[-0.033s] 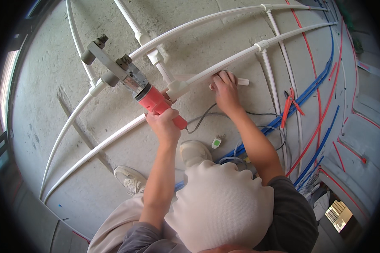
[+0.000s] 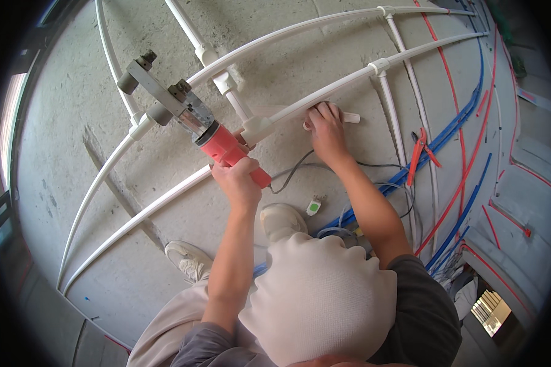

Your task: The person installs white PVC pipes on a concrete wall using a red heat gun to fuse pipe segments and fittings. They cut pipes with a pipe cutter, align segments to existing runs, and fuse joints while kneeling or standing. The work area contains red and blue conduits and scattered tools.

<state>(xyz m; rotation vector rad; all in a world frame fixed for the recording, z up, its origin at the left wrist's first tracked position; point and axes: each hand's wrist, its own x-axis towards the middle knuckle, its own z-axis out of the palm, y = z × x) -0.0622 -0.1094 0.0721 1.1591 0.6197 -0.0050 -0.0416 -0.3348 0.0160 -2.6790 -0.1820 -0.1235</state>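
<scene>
My left hand [image 2: 236,180] grips the red handle [image 2: 217,142] of a pipe welding tool, whose metal heating plate [image 2: 153,85] with round dies points up and left over the white pipes. My right hand [image 2: 329,131] has its fingers curled round a short white pipe piece [image 2: 351,118], just below a long white pipe [image 2: 315,95]. Left of that hand, a white tee fitting [image 2: 257,128] joins the pipework. A dark cable [image 2: 281,183] runs from the tool's handle. Part of the short piece is hidden by my fingers.
Orange pipe cutters [image 2: 417,158] lie at the right, beside bundled blue conduits [image 2: 453,128] and red lines [image 2: 450,73] on the concrete floor [image 2: 61,171]. A small white item with a green face [image 2: 314,207] lies near my shoes [image 2: 187,260]. More white pipes [image 2: 113,162] cross the left side.
</scene>
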